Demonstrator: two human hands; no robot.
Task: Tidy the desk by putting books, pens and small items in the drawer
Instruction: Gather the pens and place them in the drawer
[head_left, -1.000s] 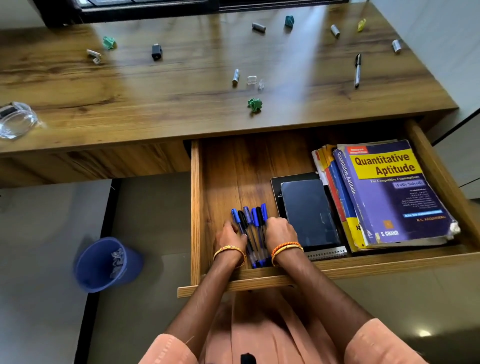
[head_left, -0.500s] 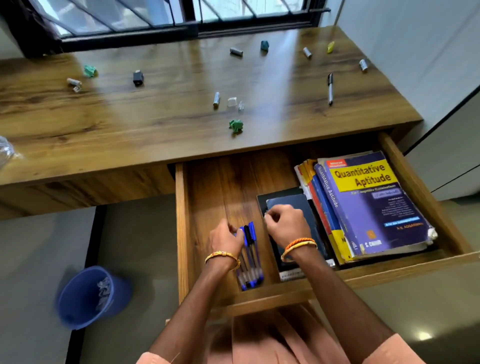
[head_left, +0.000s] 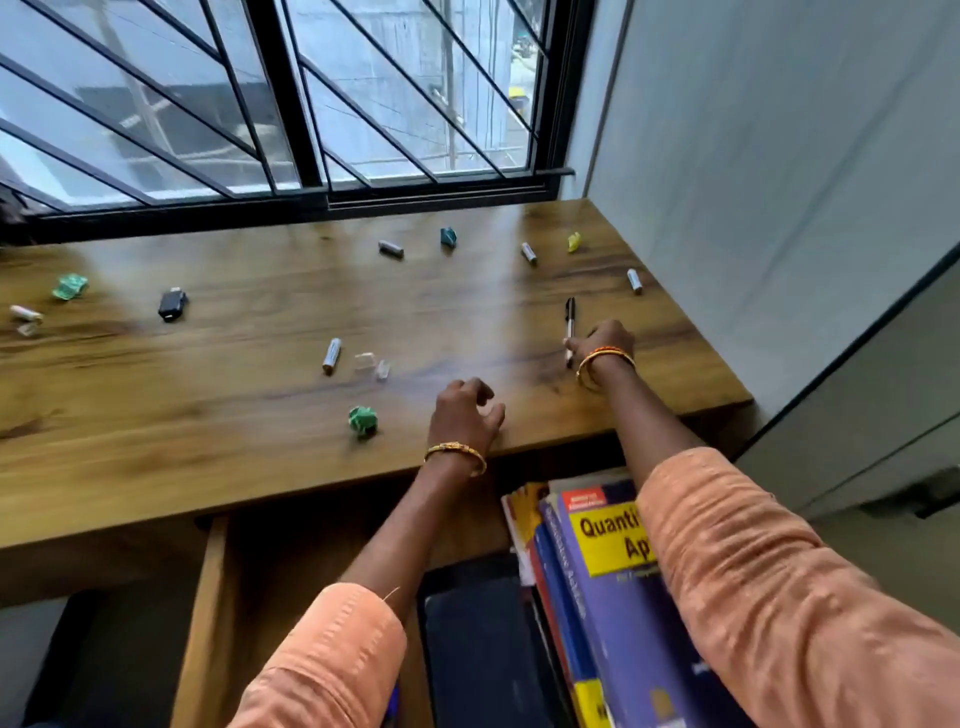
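Wooden desk (head_left: 208, 415) spans the middle of the frame, below a barred window (head_left: 291, 104). Right hand (head_left: 605, 343), right of centre, rests on the desktop with its fingertips pinching the near end of a black pen (head_left: 570, 325), which lies pointing towards the window. Left hand (head_left: 465, 410), at centre, hovers at the desk's front edge, fingers loosely curled and spread, holding nothing. Just left of it lies a green crumpled scrap (head_left: 362, 420). Scattered further up the frame: a small cylinder (head_left: 331, 355), two clear caps (head_left: 371, 364), a black adapter (head_left: 172, 304), a yellow scrap (head_left: 573, 242). Open drawer (head_left: 208, 623), bottom of frame, holds a dark notebook (head_left: 478, 649) beside a stack of books (head_left: 597, 571), the top one purple with a yellow title panel. Orange sleeves (head_left: 779, 597) cross over the drawer.
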